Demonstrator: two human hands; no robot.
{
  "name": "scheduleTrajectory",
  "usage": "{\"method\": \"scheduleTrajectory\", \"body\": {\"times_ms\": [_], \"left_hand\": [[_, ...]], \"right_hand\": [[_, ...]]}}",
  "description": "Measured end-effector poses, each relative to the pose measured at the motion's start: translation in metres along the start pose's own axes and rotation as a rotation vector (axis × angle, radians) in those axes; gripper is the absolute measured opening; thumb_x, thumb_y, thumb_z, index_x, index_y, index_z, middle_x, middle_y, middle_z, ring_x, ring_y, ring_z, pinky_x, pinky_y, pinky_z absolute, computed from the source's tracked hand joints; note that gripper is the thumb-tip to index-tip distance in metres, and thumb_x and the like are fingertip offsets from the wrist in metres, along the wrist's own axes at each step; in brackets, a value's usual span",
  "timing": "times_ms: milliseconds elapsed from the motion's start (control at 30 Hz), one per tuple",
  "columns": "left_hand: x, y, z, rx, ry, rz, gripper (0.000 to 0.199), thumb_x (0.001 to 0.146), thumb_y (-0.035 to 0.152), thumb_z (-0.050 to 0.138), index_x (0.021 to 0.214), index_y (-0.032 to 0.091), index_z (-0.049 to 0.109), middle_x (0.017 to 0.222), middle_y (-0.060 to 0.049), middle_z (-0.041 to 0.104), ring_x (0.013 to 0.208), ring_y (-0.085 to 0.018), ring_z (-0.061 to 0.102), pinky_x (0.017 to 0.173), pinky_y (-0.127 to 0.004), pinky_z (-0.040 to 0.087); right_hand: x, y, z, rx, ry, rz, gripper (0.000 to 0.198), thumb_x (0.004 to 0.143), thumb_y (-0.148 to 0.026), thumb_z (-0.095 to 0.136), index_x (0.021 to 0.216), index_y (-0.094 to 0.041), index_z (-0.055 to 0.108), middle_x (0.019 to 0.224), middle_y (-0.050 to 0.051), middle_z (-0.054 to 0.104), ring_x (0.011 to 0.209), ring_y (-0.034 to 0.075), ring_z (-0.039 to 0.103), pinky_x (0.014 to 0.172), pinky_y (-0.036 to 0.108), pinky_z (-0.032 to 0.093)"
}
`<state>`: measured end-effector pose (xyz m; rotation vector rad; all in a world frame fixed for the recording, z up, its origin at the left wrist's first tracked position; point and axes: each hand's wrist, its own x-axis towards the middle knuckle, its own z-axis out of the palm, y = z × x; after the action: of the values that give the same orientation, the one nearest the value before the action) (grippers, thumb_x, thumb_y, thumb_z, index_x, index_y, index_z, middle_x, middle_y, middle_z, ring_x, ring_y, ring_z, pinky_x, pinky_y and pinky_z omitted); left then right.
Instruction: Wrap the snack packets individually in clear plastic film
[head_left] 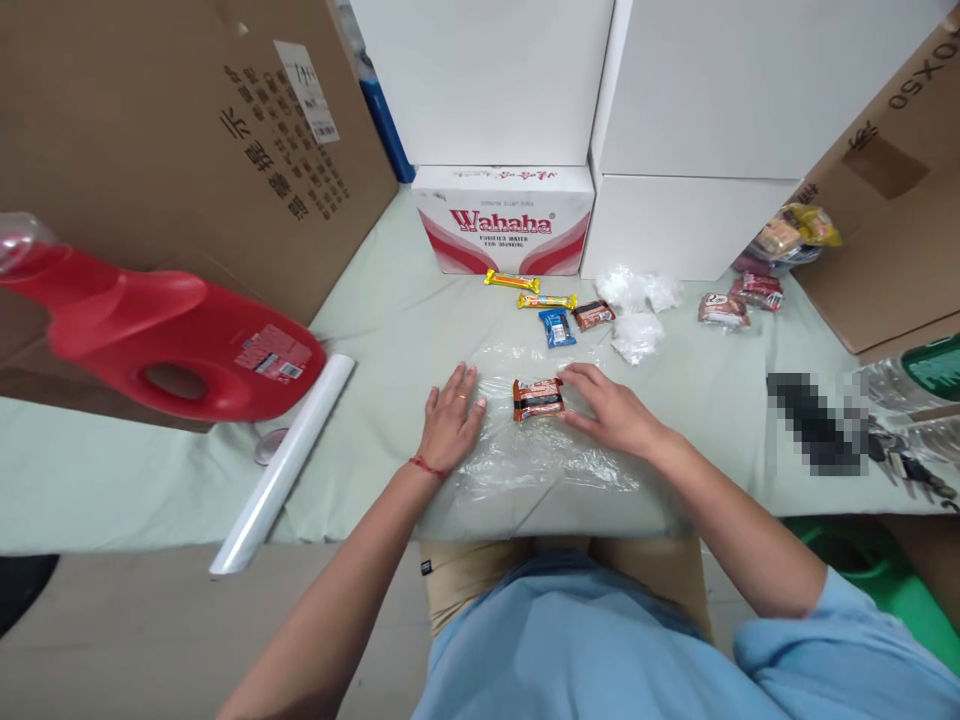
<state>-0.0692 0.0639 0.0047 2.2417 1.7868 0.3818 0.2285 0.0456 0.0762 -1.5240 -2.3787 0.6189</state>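
A small snack in a brown and orange wrapper (538, 399) lies on a spread sheet of clear plastic film (555, 468). My left hand (452, 420) rests flat on the left edge of the film, fingers stretched forward. On the other side, my right hand (611, 408) is beside the snack's right end, thumb and fingers apart. Whether its fingertips touch the wrapper I cannot tell. Just beyond the film are a blue-wrapped snack (556, 327), another brown-wrapped snack (593, 315) and two yellow-wrapped bars (547, 300).
Crumpled clear film bundles (637, 336) lie behind my right hand, with wrapped cakes (724, 311) farther right. A white film roll (289, 460) and a large red bottle (187, 345) are at left. A Wahaha box (510, 222) stands at the back. Keys (904, 465) lie at right.
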Motion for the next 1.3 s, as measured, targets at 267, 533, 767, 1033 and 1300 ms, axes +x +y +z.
{"method": "scheduleTrajectory", "body": {"times_ms": [267, 533, 767, 1033, 1300], "left_hand": [[-0.052, -0.021, -0.015, -0.142, -0.045, 0.542, 0.07, 0.079, 0.01, 0.047, 0.146, 0.027, 0.053, 0.15, -0.006, 0.062, 0.152, -0.025, 0.043, 0.131, -0.057, 0.015], [-0.073, -0.034, -0.012, -0.229, -0.178, 0.438, 0.044, 0.089, 0.026, 0.055, 0.132, 0.026, 0.063, 0.151, -0.009, 0.061, 0.15, -0.03, 0.045, 0.126, -0.06, 0.024], [-0.042, -0.022, -0.008, -0.526, 0.057, 0.07, 0.032, 0.102, 0.047, 0.047, 0.096, 0.024, 0.068, 0.108, -0.006, 0.079, 0.11, -0.023, 0.071, 0.104, -0.041, 0.05], [0.007, -0.018, -0.013, -0.677, 0.278, -0.393, 0.034, 0.102, 0.047, 0.039, 0.093, 0.024, 0.062, 0.085, -0.003, 0.072, 0.089, -0.021, 0.065, 0.09, -0.037, 0.049], [-0.055, 0.038, -0.04, -0.173, 0.978, 0.044, 0.012, 0.094, 0.02, 0.056, 0.103, 0.022, 0.063, 0.097, -0.006, 0.068, 0.103, -0.024, 0.063, 0.098, -0.043, 0.043]], "right_hand": [[-0.103, 0.037, 0.047, 0.043, 0.072, -0.241, 0.045, 0.097, -0.039, 0.069, 0.138, -0.023, 0.062, 0.142, 0.016, 0.061, 0.128, 0.031, 0.056, 0.105, 0.051, 0.054], [-0.073, 0.033, 0.03, 0.231, 0.217, -0.236, 0.019, 0.103, -0.025, 0.054, 0.109, -0.025, 0.072, 0.126, 0.012, 0.07, 0.113, 0.024, 0.066, 0.096, 0.042, 0.057], [-0.005, 0.04, -0.013, 0.566, 0.066, 0.027, 0.029, 0.095, -0.047, 0.063, 0.092, -0.019, 0.072, 0.081, 0.003, 0.072, 0.075, 0.017, 0.067, 0.073, 0.028, 0.053], [0.056, 0.056, 0.001, 0.807, -0.036, 0.49, 0.021, 0.08, -0.034, 0.076, 0.077, -0.018, 0.063, 0.058, -0.004, 0.059, 0.046, 0.011, 0.053, 0.044, 0.023, 0.041], [0.067, 0.07, 0.01, 0.774, -0.081, 0.492, 0.017, 0.081, -0.029, 0.072, 0.073, -0.019, 0.062, 0.051, -0.005, 0.056, 0.042, 0.009, 0.046, 0.042, 0.022, 0.037]]}}
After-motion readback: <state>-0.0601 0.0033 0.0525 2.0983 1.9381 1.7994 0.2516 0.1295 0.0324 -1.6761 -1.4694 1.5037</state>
